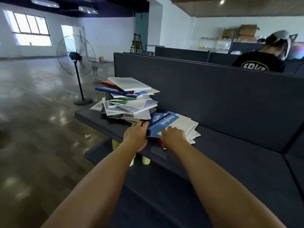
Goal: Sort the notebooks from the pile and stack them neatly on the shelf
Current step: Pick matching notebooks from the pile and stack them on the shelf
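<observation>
My left hand and right hand press the blue notebooks, fingers flat; the leaning pile at the shelf end could topple.

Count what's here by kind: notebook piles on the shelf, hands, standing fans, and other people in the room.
Notebook piles: 2, tall pile and low stack
Hands: 2, left hand and right hand
Standing fan: 1
Other person: 1
Total: 6
</observation>
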Demonstrator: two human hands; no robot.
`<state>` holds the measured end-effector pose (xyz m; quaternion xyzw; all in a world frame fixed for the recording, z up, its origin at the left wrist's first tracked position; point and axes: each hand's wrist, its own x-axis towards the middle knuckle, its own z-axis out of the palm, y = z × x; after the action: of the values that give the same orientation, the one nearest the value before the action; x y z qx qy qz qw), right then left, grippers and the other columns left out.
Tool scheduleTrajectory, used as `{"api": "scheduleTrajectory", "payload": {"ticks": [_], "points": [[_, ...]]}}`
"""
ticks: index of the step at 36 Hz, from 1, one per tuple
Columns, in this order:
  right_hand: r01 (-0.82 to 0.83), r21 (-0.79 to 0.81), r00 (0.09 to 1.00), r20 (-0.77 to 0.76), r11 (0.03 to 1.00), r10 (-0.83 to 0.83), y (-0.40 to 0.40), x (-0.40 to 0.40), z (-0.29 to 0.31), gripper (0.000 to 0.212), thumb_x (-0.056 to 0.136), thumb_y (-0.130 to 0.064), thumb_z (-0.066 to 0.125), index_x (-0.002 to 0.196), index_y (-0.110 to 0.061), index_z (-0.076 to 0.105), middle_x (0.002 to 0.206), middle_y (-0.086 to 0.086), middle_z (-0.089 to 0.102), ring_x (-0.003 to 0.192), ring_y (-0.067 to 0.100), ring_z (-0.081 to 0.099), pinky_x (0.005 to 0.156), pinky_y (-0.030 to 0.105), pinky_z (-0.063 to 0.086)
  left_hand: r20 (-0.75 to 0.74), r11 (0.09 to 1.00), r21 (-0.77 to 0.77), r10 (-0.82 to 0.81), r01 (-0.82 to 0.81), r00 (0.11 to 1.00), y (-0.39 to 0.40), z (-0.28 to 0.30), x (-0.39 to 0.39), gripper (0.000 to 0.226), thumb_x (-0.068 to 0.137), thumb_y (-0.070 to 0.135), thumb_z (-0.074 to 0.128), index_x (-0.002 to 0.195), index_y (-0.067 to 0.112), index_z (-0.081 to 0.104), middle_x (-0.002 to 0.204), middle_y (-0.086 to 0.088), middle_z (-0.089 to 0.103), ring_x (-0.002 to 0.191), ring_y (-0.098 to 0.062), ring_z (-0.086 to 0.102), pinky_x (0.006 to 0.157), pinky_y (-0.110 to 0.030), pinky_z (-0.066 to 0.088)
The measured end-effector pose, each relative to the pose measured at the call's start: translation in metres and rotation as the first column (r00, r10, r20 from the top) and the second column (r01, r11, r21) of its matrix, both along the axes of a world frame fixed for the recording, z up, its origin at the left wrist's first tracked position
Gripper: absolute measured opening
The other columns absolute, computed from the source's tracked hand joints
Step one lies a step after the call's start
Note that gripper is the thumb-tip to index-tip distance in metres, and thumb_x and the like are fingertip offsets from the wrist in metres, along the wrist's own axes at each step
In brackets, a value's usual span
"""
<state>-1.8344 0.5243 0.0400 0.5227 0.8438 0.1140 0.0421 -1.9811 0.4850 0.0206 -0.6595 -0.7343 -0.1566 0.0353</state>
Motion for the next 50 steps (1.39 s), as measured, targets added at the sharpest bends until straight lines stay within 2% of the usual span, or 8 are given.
{"api": "scheduleTrajectory", "payload": {"ticks": [5,13,17,21,28,35,42,50], "points": [[-0.025,0.043,0.999,-0.028,0.999,0.026,-0.008,0.021,0.001,0.037,0.098,-0.013,0.041,0.134,-0.011,0.042,0.129,0.012,0.048,0.117,0.030,0.051,0.087,0.038,0.045,-0.001,1.000,-0.006,-0.019,0.019,1.000,-0.003,-0.001,0.014,0.071,0.089,0.025,0.059,0.150,0.020,0.024,0.149,-0.004,0.034,0.138,-0.024,0.030,0.108,-0.039,0.033],[-0.068,0.159,0.995,-0.058,0.985,0.078,-0.030,0.082,0.003,0.041,0.095,-0.007,0.044,0.135,-0.008,0.037,0.129,0.013,0.050,0.115,0.028,0.053,0.086,0.036,0.047,-0.064,0.999,-0.015,-0.052,0.051,0.997,-0.008,0.007,0.059,0.071,0.088,0.016,0.061,0.149,0.020,0.024,0.146,-0.005,0.037,0.134,-0.026,0.034,0.104,-0.039,0.037],[-0.007,0.186,0.999,-0.046,0.983,0.016,-0.041,0.118,0.009,0.043,0.094,-0.001,0.039,0.137,-0.004,0.035,0.131,0.014,0.047,0.116,0.029,0.052,0.088,0.038,0.046,-0.075,0.993,-0.015,-0.115,0.114,0.991,-0.011,0.011,0.094,0.070,0.088,0.012,0.062,0.147,0.018,0.026,0.146,-0.005,0.038,0.134,-0.027,0.036,0.102,-0.040,0.039],[0.031,0.212,0.999,-0.037,0.977,-0.024,-0.054,0.161,0.014,0.056,0.088,0.006,0.046,0.141,-0.002,0.029,0.141,0.016,0.040,0.122,0.029,0.048,0.093,0.039,0.044,-0.089,0.982,0.000,-0.187,0.188,0.978,-0.018,0.014,0.132,0.066,0.087,0.008,0.060,0.145,0.017,0.030,0.143,-0.005,0.041,0.130,-0.027,0.038,0.098,-0.040,0.041],[0.086,0.237,0.996,0.006,0.968,-0.090,-0.081,0.235,0.020,0.055,0.092,0.003,0.040,0.144,-0.001,0.023,0.147,0.017,0.034,0.128,0.029,0.044,0.098,0.040,0.042,-0.081,0.967,0.010,-0.254,0.255,0.964,-0.032,0.017,0.194,0.064,0.085,0.005,0.059,0.143,0.014,0.034,0.142,-0.009,0.043,0.129,-0.029,0.040,0.101,-0.040,0.041],[0.210,0.235,0.978,-0.053,0.949,-0.203,-0.117,0.292,0.028,0.059,0.091,0.002,0.047,0.146,-0.005,0.023,0.154,0.015,0.023,0.137,0.028,0.035,0.101,0.037,0.040,-0.026,0.933,-0.017,-0.359,0.359,0.933,-0.042,0.018,0.247,0.065,0.084,0.009,0.060,0.144,0.015,0.035,0.141,-0.008,0.043,0.131,-0.029,0.038,0.104,-0.040,0.039],[0.358,0.262,0.933,-0.133,0.896,-0.333,-0.150,0.336,0.035,0.059,0.097,-0.004,0.040,0.150,-0.010,0.016,0.155,0.008,0.022,0.138,0.023,0.033,0.100,0.035,0.040,-0.034,0.867,-0.054,-0.498,0.496,0.866,-0.040,0.025,0.296,0.067,0.090,0.020,0.058,0.149,0.021,0.027,0.148,-0.002,0.034,0.135,-0.025,0.033,0.105,-0.039,0.036],[0.501,0.286,0.865,-0.164,0.817,-0.474,-0.197,0.385,0.038,0.065,0.096,-0.002,0.040,0.152,-0.012,0.009,0.158,0.007,0.018,0.143,0.019,0.024,0.109,0.031,0.030,-0.008,0.776,-0.085,-0.628,0.625,0.778,-0.048,0.022,0.346,0.057,0.096,0.011,0.043,0.150,0.019,0.025,0.155,0.001,0.025,0.141,-0.021,0.025,0.109,-0.038,0.034]]}}
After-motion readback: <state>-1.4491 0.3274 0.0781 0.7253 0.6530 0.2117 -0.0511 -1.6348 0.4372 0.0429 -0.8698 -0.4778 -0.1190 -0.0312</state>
